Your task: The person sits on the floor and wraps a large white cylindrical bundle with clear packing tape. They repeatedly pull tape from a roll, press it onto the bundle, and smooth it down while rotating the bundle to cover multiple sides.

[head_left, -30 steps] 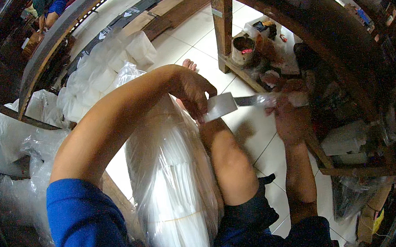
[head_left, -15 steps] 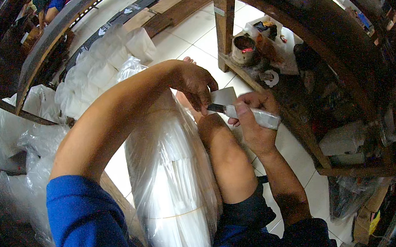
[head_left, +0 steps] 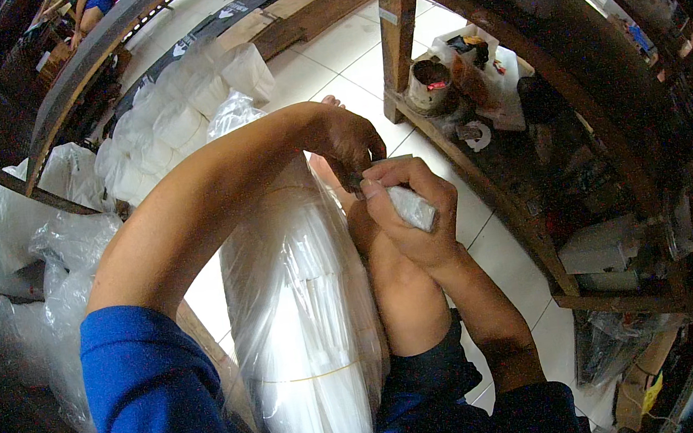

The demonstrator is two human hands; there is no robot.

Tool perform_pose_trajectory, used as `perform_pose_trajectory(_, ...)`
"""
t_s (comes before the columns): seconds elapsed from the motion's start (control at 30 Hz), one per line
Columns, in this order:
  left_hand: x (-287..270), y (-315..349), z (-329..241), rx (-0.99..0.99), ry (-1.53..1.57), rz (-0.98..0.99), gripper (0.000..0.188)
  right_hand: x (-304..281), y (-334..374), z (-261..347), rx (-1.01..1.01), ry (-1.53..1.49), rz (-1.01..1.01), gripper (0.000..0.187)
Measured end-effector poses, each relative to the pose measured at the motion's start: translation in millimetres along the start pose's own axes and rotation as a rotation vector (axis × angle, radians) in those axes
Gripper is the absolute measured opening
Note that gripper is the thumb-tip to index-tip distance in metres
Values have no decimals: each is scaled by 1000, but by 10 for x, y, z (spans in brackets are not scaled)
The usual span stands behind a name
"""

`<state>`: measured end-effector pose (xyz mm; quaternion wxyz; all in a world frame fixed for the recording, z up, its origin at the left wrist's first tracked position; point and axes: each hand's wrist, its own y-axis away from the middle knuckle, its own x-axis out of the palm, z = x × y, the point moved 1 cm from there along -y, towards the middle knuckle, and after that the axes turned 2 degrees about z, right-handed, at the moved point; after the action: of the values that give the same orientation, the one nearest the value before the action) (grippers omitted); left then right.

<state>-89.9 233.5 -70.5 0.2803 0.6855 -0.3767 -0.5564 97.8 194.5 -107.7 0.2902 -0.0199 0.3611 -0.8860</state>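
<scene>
My right hand (head_left: 419, 212) is closed around a tool with a silvery-white wrapped handle (head_left: 412, 207); its front end is hidden by my fingers. Right against it, my left hand (head_left: 346, 148) bends down with fingers curled and pinched, and what they hold is hidden. A pale flat piece (head_left: 391, 159) shows just behind the meeting fingers. Beneath my left forearm, a long clear plastic bag (head_left: 303, 324) leans along my leg. It is filled with stacked white sheets, banded by a thin yellowish band (head_left: 309, 378).
Clear plastic (head_left: 68, 248) is heaped at the left, with translucent bundles (head_left: 158, 135) behind. A wooden shelf (head_left: 490, 200) stands at the right, bearing a stained can (head_left: 430, 91) and a white ring (head_left: 474, 135). Another person (head_left: 89, 19) is partly visible far left.
My right hand has moved left and turned inward, bringing the tool up to my left fingers. The tool's dark tip, visible before, is now covered. My left hand has barely moved.
</scene>
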Motion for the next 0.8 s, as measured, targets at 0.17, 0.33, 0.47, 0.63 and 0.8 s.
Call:
perform_pose_trajectory(0.17, 17, -13, -3, 0, -27, -39, 47, -9, -6, 39, 20, 31, 60, 13)
perform_pose_trajectory(0.33, 28, -33, -22, -5, -46, -83, 43, -54, -78, 115, 71, 53, 130, 9)
perform_pose_trajectory(0.47, 28, -59, -20, 17, -32, -136, 40, 40, -6, 10, 57, 64, 157, 8)
perform_pose_trajectory(0.63, -34, -143, 29, 65, 30, -304, 35, -128, 13, 129, 59, 124, 82, 8)
perform_pose_trajectory(0.8, -136, -308, 183, 107, 131, -541, 37, -201, -29, 114, 9, 276, -25, 10)
